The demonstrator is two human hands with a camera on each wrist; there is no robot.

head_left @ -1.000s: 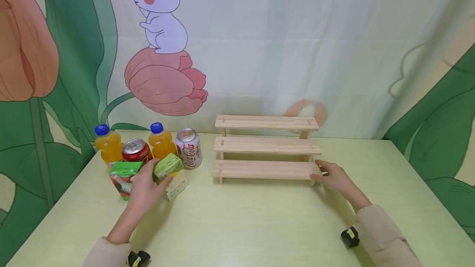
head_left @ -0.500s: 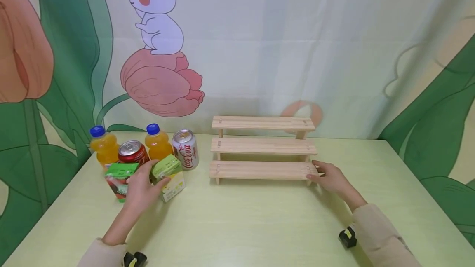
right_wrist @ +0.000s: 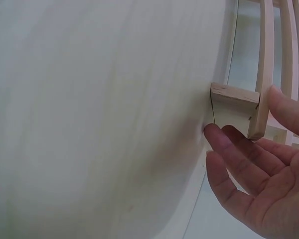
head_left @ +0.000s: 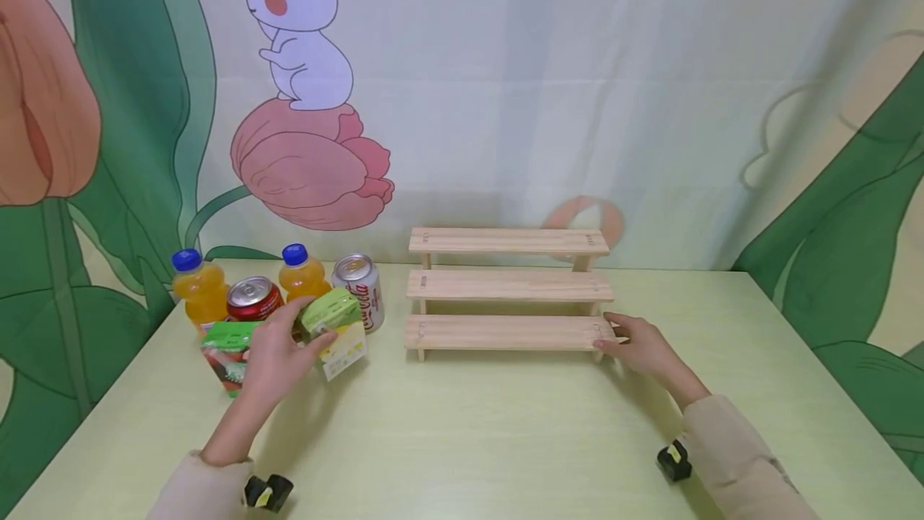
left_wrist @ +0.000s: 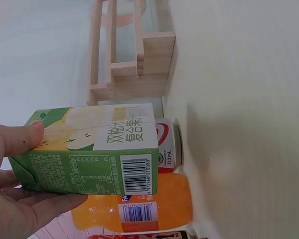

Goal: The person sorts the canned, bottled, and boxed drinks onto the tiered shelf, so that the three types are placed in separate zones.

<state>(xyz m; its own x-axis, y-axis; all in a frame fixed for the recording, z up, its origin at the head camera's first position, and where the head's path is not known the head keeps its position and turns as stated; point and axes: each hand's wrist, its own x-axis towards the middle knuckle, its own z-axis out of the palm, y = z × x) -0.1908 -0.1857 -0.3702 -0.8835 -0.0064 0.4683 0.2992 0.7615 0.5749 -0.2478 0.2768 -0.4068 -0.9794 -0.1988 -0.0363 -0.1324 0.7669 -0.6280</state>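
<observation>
My left hand [head_left: 273,361] grips a green-and-yellow juice carton [head_left: 343,350] by its upper part, thumb on one side and fingers on the other. In the left wrist view, the carton [left_wrist: 99,132] is raised off the table and shows its printed label and barcode. At the right end of a three-tier wooden display rack [head_left: 498,333], my right hand [head_left: 642,347] holds the lowest board. The right wrist view shows that thumb against the board [right_wrist: 265,64], with curled fingers [right_wrist: 239,159] around its end, near the leg.
Left of the rack stand a white Coca-Cola can [head_left: 370,295], two orange drink bottles [head_left: 202,291] with blue caps, a red can [head_left: 253,299] and a green-and-red carton [head_left: 225,355]. The table [head_left: 462,440] meets a printed curtain [head_left: 462,103] behind.
My left hand has lifted the yellow-green juice carton slightly from the table. My right hand stays at the rack's end. The head view has shifted a little.
</observation>
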